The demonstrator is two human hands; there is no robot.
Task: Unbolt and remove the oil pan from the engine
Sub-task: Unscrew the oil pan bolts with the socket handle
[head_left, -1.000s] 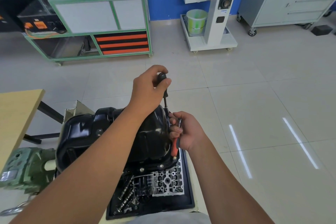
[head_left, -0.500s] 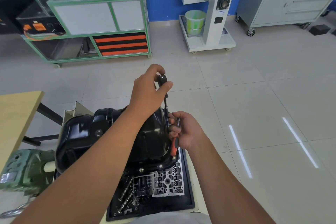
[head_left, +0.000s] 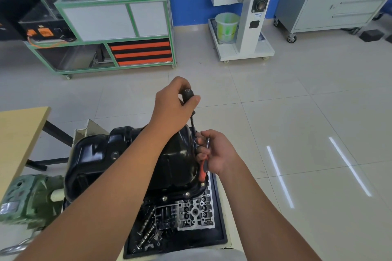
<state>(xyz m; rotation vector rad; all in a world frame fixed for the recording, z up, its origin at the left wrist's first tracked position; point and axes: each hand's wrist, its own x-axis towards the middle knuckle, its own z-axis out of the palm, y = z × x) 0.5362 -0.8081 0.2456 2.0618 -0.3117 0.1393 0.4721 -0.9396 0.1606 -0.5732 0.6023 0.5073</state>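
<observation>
Left hand point(head_left: 174, 106): fingers and thumb curled round the rounded black handle top of a long-shafted driver tool point(head_left: 188, 93), thumb laid along its right side. Since a second ago the thumb has shifted slightly on the handle; hand position otherwise unchanged. Judged: a re-grip between turns.

Right hand point(head_left: 216, 152): fingers wrapped round a second tool with an orange-and-black grip point(head_left: 203, 168), also steadying the driver's thin shaft low down. No shift seen.

Shaft runs down to the right-hand flange of the glossy black pressed-steel oil pan point(head_left: 131, 154); the bolt itself is hidden. Pan sits seated on the engine, unmoved. Bolt heads point(head_left: 187, 193) show along the near flange, so unbolting looks far from finished.

Below: black parts tray point(head_left: 220, 237) with loose metal parts.
</observation>
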